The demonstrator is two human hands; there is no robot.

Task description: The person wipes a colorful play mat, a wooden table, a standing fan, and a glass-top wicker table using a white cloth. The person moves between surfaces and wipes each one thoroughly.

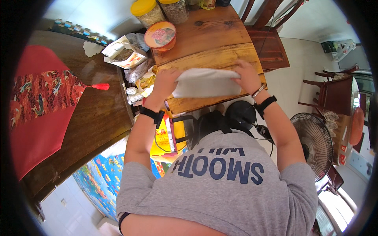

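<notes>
A pale grey-white cloth (208,84) is stretched between my two hands above the near edge of a wooden table (206,38). My left hand (166,81) grips its left end, and my right hand (246,75) pinches its upper right corner. The cloth hangs in a roughly rectangular shape with a folded or rolled upper edge, slightly blurred. Whether its lower edge touches the tabletop I cannot tell. Both wrists wear black straps, and a bracelet circles the right one.
An orange bowl (160,36) stands at the table's back left, near yellow-lidded jars (147,13). Bags and an open carton (127,54) crowd the left side. A wooden chair (267,48) stands beyond the right edge; a fan (313,146) is at lower right.
</notes>
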